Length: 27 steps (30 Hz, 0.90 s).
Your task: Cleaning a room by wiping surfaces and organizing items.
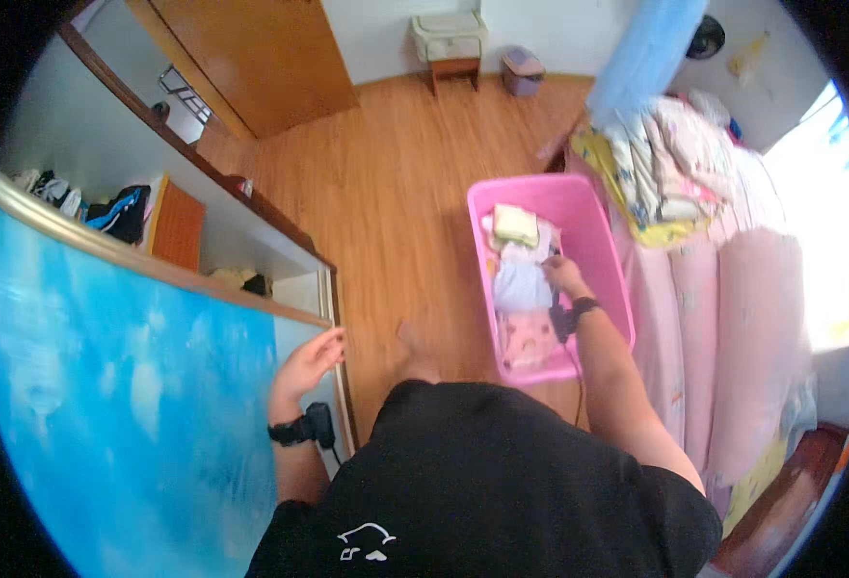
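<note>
My right hand [566,277] reaches down into a pink plastic tub [610,275], its fingers closed at the edge of a pale blue folded garment [522,286]. Beyond that garment lies a small cream-yellow folded cloth [516,224], with other white and pink pieces around it. A pink folded garment with a pattern [529,338] fills the tub's near end. Off to the left, my left hand [315,364] is raised beside the wardrobe's edge, fingers stretched out and holding nothing. A black strap with a small box is on each wrist.
To the left stands a wardrobe with a blue sliding door [126,385] and clothes [121,214] on its shelves. A bed with pink rolled bedding [757,337] and a quilt pile [670,159] borders the tub's right. A bin [522,72] and small cabinet [450,43] stand at the far wall.
</note>
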Tool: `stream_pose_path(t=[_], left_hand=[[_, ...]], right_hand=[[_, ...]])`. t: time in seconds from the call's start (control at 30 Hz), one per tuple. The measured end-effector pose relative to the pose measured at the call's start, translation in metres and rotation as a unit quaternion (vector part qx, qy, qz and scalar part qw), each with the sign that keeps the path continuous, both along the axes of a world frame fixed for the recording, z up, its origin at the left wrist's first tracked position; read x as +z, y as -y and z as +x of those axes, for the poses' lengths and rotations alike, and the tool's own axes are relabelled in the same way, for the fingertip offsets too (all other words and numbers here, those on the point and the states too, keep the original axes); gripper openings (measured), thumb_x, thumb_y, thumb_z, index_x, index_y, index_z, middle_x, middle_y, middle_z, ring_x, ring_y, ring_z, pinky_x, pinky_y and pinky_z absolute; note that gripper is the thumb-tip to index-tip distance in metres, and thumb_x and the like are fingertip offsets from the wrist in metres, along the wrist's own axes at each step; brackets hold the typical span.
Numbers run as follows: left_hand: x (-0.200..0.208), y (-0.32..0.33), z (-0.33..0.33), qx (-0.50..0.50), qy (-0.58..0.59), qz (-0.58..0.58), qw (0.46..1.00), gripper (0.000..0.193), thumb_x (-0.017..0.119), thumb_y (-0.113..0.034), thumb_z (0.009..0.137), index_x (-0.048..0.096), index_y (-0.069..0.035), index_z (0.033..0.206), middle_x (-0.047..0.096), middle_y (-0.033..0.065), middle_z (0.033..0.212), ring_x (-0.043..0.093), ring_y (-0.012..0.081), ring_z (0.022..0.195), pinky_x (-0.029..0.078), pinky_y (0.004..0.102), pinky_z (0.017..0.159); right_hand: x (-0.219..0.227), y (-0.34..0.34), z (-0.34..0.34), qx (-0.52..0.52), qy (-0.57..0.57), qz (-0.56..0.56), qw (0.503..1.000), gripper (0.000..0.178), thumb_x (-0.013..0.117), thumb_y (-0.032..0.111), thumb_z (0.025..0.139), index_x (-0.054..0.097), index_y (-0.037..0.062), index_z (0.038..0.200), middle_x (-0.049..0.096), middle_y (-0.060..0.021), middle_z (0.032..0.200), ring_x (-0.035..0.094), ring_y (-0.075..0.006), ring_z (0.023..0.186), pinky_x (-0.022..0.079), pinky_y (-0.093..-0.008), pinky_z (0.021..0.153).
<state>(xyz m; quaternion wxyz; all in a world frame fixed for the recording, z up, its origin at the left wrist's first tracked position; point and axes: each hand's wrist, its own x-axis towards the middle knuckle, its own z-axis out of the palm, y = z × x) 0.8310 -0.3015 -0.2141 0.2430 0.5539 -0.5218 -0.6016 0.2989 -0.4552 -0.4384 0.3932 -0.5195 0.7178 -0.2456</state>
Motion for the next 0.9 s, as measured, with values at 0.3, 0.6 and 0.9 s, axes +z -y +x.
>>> stream_pose_path(t=[0.3,0.6,0.9], left_hand=[[0.014,0.152,0.127,0.086,0.081,-0.048,0.992,0.04,0.053,-0.025,0.094,0.05,-0.005,0.13,0.063,0.0065,0.102,0.061,0.0138,0.087,0.048,0.0275,0.073],[0.038,0.326,0.156,0.066,0.067,-0.099,0.991,0.039,0.05,-0.019,0.096,0.047,-0.005,0.131,0.06,0.0122,0.113,0.06,0.0166,0.094,0.047,0.0297,0.084],[0.046,0.458,0.182,0.101,0.124,-0.157,0.974,0.043,0.059,-0.021,0.09,0.049,-0.004,0.129,0.063,0.0155,0.111,0.062,0.0183,0.099,0.048,0.0306,0.086]], right_hand=[[-0.114,0.082,0.027,0.464,-0.412,0.07,0.781,0.024,0.058,0.029,0.079,0.07,0.0102,0.089,0.068,-0.0162,0.09,0.065,-0.0332,0.084,0.051,-0.0423,0.075],[-0.185,-0.004,-0.048,0.25,-0.28,0.324,0.868,0.04,0.058,0.036,0.082,0.062,0.0055,0.107,0.065,-0.0172,0.1,0.061,-0.035,0.097,0.051,-0.0481,0.077],[-0.105,0.298,-0.029,0.292,-0.322,0.303,0.848,0.029,0.059,0.033,0.08,0.063,0.0085,0.095,0.065,-0.0146,0.096,0.06,-0.0289,0.096,0.051,-0.0448,0.076]])
